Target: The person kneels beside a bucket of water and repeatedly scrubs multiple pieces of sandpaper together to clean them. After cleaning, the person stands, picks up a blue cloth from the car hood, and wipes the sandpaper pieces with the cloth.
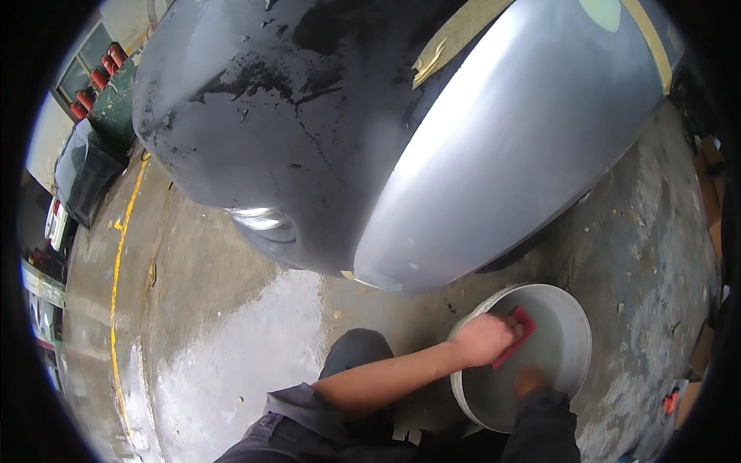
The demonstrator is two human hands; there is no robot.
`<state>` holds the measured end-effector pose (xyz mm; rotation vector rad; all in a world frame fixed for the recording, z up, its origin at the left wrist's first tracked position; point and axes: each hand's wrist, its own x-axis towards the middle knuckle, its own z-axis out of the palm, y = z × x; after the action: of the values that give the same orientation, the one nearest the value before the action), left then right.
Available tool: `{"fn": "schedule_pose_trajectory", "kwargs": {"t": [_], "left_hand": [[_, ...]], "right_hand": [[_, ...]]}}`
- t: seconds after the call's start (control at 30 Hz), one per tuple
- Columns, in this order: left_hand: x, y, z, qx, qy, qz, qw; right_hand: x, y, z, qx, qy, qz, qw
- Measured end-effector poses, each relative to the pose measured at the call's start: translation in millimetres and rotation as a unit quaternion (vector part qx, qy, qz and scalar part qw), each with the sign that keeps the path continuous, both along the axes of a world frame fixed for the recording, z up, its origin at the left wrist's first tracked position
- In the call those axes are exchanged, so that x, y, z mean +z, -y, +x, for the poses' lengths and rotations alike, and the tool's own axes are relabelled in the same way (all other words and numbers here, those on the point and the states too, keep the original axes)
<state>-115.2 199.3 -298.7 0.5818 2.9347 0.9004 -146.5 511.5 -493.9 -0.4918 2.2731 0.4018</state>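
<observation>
A white bucket of cloudy greyish water stands on the floor at the lower right. Over its opening, my left hand is closed around a flat red pad; I cannot tell whether it is a sponge or a sanding block. My right hand reaches down into the bucket from the near side, its fingers hidden in the murky water. In front of me is a car with a wet, dull dark-grey panel and a silver panel beside it.
Masking tape with a torn, loose end runs between the two panels. A headlight sits low on the car. The concrete floor is wet, with a yellow line. Red fire extinguishers and a loose dark panel stand far left.
</observation>
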Motion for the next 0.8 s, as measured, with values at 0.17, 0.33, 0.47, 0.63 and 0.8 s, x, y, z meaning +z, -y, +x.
{"fn": "schedule_pose_trajectory", "kwargs": {"t": [0.17,0.33,0.47,0.63,0.8], "left_hand": [[1.0,0.0,-1.5,0.001,0.007,-0.007,1.000],[1.9,2.0,-3.2,-0.012,0.028,-0.022,0.999],[1.6,1.7,-3.1,-0.008,0.023,-0.014,1.000],[0.4,2.4,-2.8,-0.008,0.015,-0.010,1.000],[3.1,3.3,-2.9,0.007,-0.020,0.026,0.999]], "right_hand": [[-8.4,-9.6,0.9,0.013,-0.021,-0.019,0.999],[2.0,0.7,2.3,-0.002,-0.007,-0.013,1.000],[14.3,10.2,4.9,-0.013,0.000,-0.016,1.000],[18.6,19.9,1.9,-0.026,0.005,-0.027,0.999],[17.6,32.4,-6.2,-0.040,0.012,-0.040,0.998]]}}
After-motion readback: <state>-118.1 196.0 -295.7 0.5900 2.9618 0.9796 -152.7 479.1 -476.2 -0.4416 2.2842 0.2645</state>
